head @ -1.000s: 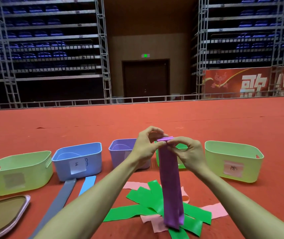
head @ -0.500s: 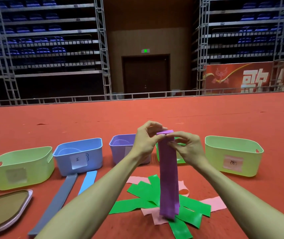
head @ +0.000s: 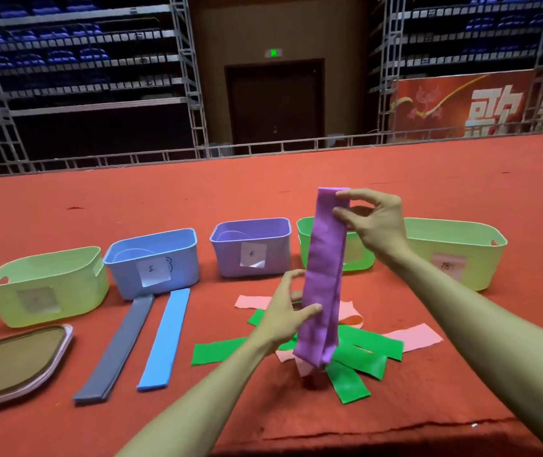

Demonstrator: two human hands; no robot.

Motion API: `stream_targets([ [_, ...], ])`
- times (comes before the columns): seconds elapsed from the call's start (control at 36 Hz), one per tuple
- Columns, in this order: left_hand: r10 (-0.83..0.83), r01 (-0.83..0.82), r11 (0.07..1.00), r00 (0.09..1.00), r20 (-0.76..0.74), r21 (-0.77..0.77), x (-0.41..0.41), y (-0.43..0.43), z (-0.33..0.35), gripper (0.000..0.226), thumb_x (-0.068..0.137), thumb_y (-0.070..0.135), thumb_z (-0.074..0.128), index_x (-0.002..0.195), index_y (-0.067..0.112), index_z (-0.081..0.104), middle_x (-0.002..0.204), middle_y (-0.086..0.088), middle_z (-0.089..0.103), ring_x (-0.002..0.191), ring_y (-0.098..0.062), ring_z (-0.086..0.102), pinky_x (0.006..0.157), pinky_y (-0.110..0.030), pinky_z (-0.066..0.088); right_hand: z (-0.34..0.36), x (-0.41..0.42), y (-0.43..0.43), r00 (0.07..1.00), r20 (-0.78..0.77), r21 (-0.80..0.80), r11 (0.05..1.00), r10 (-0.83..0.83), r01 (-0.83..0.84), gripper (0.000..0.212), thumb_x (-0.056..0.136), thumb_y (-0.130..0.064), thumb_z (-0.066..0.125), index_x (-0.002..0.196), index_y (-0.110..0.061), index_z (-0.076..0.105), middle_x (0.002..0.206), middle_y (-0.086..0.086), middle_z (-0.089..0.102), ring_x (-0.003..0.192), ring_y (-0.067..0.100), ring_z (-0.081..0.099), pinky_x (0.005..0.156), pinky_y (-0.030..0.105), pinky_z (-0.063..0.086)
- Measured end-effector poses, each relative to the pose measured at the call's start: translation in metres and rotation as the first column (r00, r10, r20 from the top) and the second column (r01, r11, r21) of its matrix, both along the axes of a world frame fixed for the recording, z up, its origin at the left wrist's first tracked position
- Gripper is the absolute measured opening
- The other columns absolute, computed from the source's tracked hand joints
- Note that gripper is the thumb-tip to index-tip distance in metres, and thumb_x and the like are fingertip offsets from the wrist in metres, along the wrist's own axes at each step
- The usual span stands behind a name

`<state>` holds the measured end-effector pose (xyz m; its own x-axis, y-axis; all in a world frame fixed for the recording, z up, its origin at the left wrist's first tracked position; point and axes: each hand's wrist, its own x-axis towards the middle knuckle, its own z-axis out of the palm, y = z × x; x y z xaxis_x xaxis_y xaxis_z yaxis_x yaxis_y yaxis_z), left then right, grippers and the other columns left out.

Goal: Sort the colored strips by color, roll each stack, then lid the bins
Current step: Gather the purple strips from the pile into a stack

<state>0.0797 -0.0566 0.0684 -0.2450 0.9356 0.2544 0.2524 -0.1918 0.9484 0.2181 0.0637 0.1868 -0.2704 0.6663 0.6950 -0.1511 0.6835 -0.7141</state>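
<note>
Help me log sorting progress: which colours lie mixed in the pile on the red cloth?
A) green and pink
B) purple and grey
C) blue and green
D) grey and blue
A: green strips and pink strips cross one another in the pile, while the grey strips and blue strips lie straight before the blue bin.

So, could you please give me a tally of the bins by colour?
Pale yellow-green bins: 2
Blue bin: 1
Purple bin: 1
Bright green bin: 1
Total: 5 bins
</note>
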Motion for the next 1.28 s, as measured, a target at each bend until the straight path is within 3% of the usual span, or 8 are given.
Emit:
stream_targets([
  [0.11, -0.006, 0.001, 0.999, 0.990, -0.143, -0.033, -0.005, -0.013, -0.017, 0.059, 0.080, 0.006, 0.070, 0.118, 0.039, 0.038, 0.116, -0.009, 0.064, 0.095, -0.012, 0.066, 0.082, -0.029, 0.056, -0.010, 0.002, 0.011, 0.996, -0.008, -0.065, 0.994, -0.093, 0.092, 0.033, 0.073, 0.000, 0.077, 0.094, -0.025, 0.071, 0.084, 0.000, 0.071, 0.062, 0.014, 0.061, 0.064, 0.039, 0.058],
  [0.31, -0.018, 0.005, 0.982, 0.998, -0.064, -0.190, -0.033, -0.038, -0.041, 0.060, 0.080, 0.004, 0.073, 0.124, 0.028, 0.040, 0.096, -0.014, 0.070, 0.080, -0.019, 0.066, 0.073, -0.035, 0.054, -0.060, 0.014, 0.040, 0.979, -0.007, -0.297, 0.935, -0.202, 0.191, 0.028, 0.075, 0.005, 0.074, 0.099, -0.008, 0.070, 0.091, 0.014, 0.066, 0.050, 0.002, 0.059, 0.051, 0.020, 0.054],
  [0.5, -0.127, 0.025, 0.895, 0.972, -0.200, -0.446, -0.058, -0.046, -0.056, 0.046, 0.081, 0.005, 0.072, 0.117, 0.018, 0.045, 0.071, -0.003, 0.060, 0.055, -0.008, 0.048, 0.051, -0.019, 0.038, -0.163, 0.022, 0.036, 0.936, 0.110, -0.408, 0.844, -0.334, 0.349, 0.026, 0.073, 0.003, 0.076, 0.097, -0.007, 0.071, 0.083, 0.014, 0.068, 0.065, 0.025, 0.064, 0.064, 0.044, 0.059],
  [0.56, -0.121, -0.022, 0.880, 0.956, -0.268, -0.475, -0.061, -0.044, -0.064, 0.042, 0.078, 0.009, 0.075, 0.110, 0.018, 0.049, 0.066, -0.001, 0.056, 0.055, -0.009, 0.046, 0.054, -0.024, 0.036, -0.186, 0.024, 0.031, 0.907, 0.170, -0.388, 0.820, -0.385, 0.421, 0.025, 0.074, -0.002, 0.076, 0.097, -0.008, 0.072, 0.086, 0.011, 0.070, 0.067, 0.023, 0.064, 0.070, 0.038, 0.058],
  [0.64, -0.102, -0.104, 0.887, 0.907, -0.409, -0.451, -0.063, -0.038, -0.073, 0.034, 0.073, 0.015, 0.079, 0.099, 0.016, 0.057, 0.076, -0.008, 0.061, 0.066, -0.017, 0.050, 0.064, -0.032, 0.040, -0.211, 0.032, 0.024, 0.856, 0.246, -0.320, 0.795, -0.455, 0.515, 0.024, 0.074, -0.005, 0.076, 0.097, -0.009, 0.073, 0.091, 0.008, 0.072, 0.069, 0.017, 0.059, 0.074, 0.024, 0.050],
  [0.78, -0.033, -0.197, 0.921, 0.821, -0.570, -0.337, -0.062, -0.038, -0.077, 0.023, 0.077, 0.022, 0.075, 0.096, 0.013, 0.065, 0.097, -0.003, 0.069, 0.089, -0.017, 0.062, 0.081, -0.028, 0.048, -0.237, 0.040, 0.027, 0.846, 0.241, -0.361, 0.765, -0.476, 0.533, 0.026, 0.073, -0.009, 0.077, 0.098, -0.014, 0.073, 0.087, 0.007, 0.071, 0.067, 0.018, 0.061, 0.075, 0.033, 0.053],
  [1.06, 0.037, -0.247, 0.929, 0.802, -0.596, -0.275, -0.054, -0.066, -0.092, 0.056, 0.058, 0.035, 0.088, 0.106, 0.022, 0.062, 0.109, 0.009, 0.065, 0.103, -0.008, 0.059, 0.092, -0.026, 0.046, -0.240, 0.038, 0.028, 0.861, 0.208, -0.346, 0.788, -0.464, 0.509, 0.026, 0.075, -0.007, 0.075, 0.101, -0.008, 0.072, 0.088, -0.001, 0.066, 0.068, 0.015, 0.057, 0.061, 0.006, 0.043],
  [1.28, 0.111, -0.280, 0.935, 0.814, -0.571, -0.216, -0.047, -0.076, -0.097, 0.033, 0.066, 0.030, 0.084, 0.094, 0.028, 0.066, 0.104, 0.008, 0.067, 0.094, -0.014, 0.064, 0.089, -0.037, 0.053, -0.238, 0.039, 0.024, 0.853, 0.249, -0.372, 0.768, -0.458, 0.521, 0.025, 0.076, -0.009, 0.075, 0.102, -0.011, 0.072, 0.089, -0.001, 0.067, 0.071, 0.014, 0.056, 0.074, 0.026, 0.048],
])
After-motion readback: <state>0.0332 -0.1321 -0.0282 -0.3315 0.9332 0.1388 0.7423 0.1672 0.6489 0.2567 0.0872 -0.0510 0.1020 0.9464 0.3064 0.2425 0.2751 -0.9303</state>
